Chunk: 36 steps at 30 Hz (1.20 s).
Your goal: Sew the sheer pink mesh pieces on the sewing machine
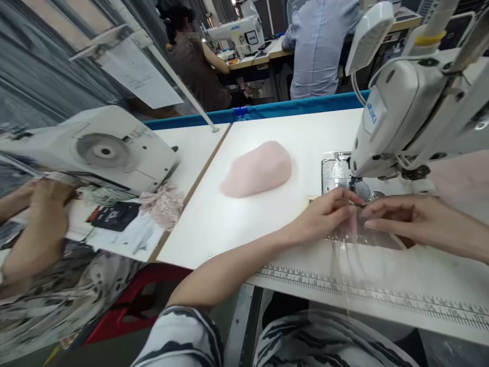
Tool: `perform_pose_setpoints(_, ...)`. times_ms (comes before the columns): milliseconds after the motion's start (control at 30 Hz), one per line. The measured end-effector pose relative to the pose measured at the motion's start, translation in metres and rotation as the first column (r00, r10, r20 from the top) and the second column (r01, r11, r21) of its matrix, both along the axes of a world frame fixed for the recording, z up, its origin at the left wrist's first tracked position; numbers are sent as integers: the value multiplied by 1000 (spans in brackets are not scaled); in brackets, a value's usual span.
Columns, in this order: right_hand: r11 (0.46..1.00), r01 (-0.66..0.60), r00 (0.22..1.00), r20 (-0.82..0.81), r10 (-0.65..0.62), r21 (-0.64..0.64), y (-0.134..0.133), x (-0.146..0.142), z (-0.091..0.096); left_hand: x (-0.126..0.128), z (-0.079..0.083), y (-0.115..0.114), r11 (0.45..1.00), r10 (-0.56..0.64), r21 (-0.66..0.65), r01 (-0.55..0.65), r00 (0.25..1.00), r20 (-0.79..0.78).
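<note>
Just in front of the needle area of a white sewing machine (pixel 399 104), my left hand (pixel 324 216) and my right hand (pixel 412 219) face each other, fingertips nearly meeting. Between them is a thin, see-through pale pink fabric (pixel 353 229), its lower part draping toward the table's front edge. Both hands are closed, thumb against fingers, pinching this fabric. Close above my fingertips is the presser foot (pixel 355 183), beside a shiny metal plate (pixel 335 176). The fabric's far edge is hidden by my fingers.
A pale pink fabric piece (pixel 260 171) lies left on the white table (pixel 206 232). More pink fabric (pixel 460 176) is behind my right hand. A printed ruler (pixel 344 290) follows the front edge. At left, a co-worker's arm (pixel 46 219) is by another sewing machine (pixel 110 148).
</note>
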State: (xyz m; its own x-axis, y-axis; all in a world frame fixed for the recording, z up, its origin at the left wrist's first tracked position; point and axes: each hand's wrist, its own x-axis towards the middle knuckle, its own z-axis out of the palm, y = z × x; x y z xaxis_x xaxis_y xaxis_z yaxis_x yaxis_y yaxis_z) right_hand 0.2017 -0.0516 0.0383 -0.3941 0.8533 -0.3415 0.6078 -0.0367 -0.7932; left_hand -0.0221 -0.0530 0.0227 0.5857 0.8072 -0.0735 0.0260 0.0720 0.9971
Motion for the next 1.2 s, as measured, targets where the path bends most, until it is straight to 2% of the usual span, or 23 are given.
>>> perform_pose_setpoints(100, 987, 4, 997, -74, -16, -163, 5, -4, -2, 0, -1, -1, 998, 31, 59, -29, 999, -37)
perform_pose_setpoints(200, 972, 25, 988, -140, -59, -233, 8, -4, -13, -1, 1, -1, 990, 65, 133, -46, 988, -144)
perform_pose_setpoints(300, 963, 63, 973, -200, -117, -261, 6, -3, -24, -2, 3, -2, 958, 134, 284, -46, 945, -297)
perform_pose_setpoints(367, 977, 100, 964, -224, -141, -186, 0, -3, -25, -2, 3, -4, 908, 217, 417, -39, 895, -389)
perform_pose_setpoints(467, 992, 118, 967, -231, -104, 45, -8, -6, -20, -4, -1, -5, 787, 333, 615, 33, 817, -470)
perform_pose_setpoints(533, 968, 100, 970, -241, -43, 229, -10, -8, -18, -6, -4, -5, 710, 363, 699, 88, 805, -470)
perform_pose_setpoints(567, 948, 92, 970, -243, -16, 305, -11, -9, -18, -6, -5, -5, 689, 363, 718, 101, 809, -462)
perform_pose_setpoints(633, 907, 81, 972, -236, 20, 412, -12, -10, -20, -6, -6, -4, 701, 332, 705, 104, 828, -452)
perform_pose_setpoints(733, 866, 57, 978, -202, 51, 496, -14, -11, -24, -4, -4, -3, 784, 242, 613, 97, 862, -445)
perform_pose_setpoints(800, 846, 46, 979, -192, 68, 532, -14, -11, -26, -3, -4, -3, 809, 209, 581, 92, 878, -430)
perform_pose_setpoints(867, 823, 54, 976, -204, 76, 565, -15, -12, -27, -2, -5, -4, 788, 233, 610, 81, 878, -417)
perform_pose_setpoints(1033, 787, 85, 969, -236, 79, 611, -15, -14, -24, -2, -11, -8, 669, 332, 741, 54, 871, -363)
perform_pose_setpoints(1200, 774, 55, 969, -221, 111, 631, -17, -15, -22, -1, -13, -9, 648, 347, 760, 54, 867, -357)
